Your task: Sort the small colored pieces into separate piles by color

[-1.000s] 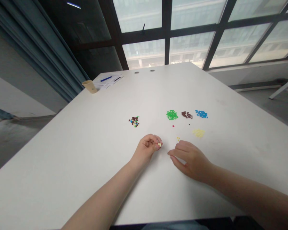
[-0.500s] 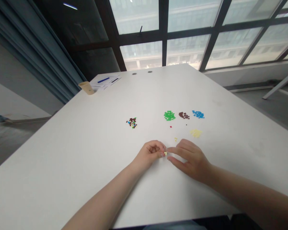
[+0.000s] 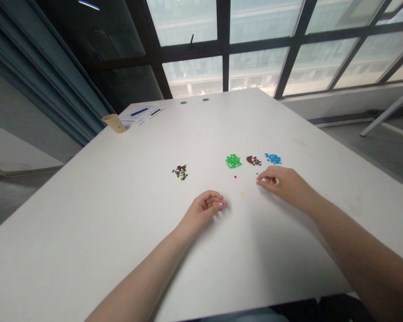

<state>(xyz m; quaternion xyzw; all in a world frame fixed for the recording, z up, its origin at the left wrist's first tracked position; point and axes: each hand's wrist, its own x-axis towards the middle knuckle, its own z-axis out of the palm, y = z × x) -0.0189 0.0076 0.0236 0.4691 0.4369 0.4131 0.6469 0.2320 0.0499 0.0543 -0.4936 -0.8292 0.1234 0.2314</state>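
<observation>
My left hand point(image 3: 204, 211) is resting on the desk point(image 3: 121, 201) with its fingers curled in together, no piece showing between them. My right hand point(image 3: 284, 183) is reaching across the desk, its fingertips drawn together on pale yellow pieces point(image 3: 271, 180); I cannot tell whether they are pinched or lying under the fingers. A dark piece point(image 3: 257, 174) is sitting just beside those fingers. Tiny yellow pieces point(image 3: 242, 194) are lying between my hands, with a red piece point(image 3: 235, 176) beyond them. Ahead, separate heaps are sitting side by side: green pieces point(image 3: 233, 161), brown pieces point(image 3: 253, 160), blue pieces point(image 3: 272, 158). A mixed heap point(image 3: 180, 172) is lying further left. At the far corner, a paper cup point(image 3: 113, 123) is standing beside papers point(image 3: 146, 117) and a blue pen point(image 3: 139, 112).
</observation>
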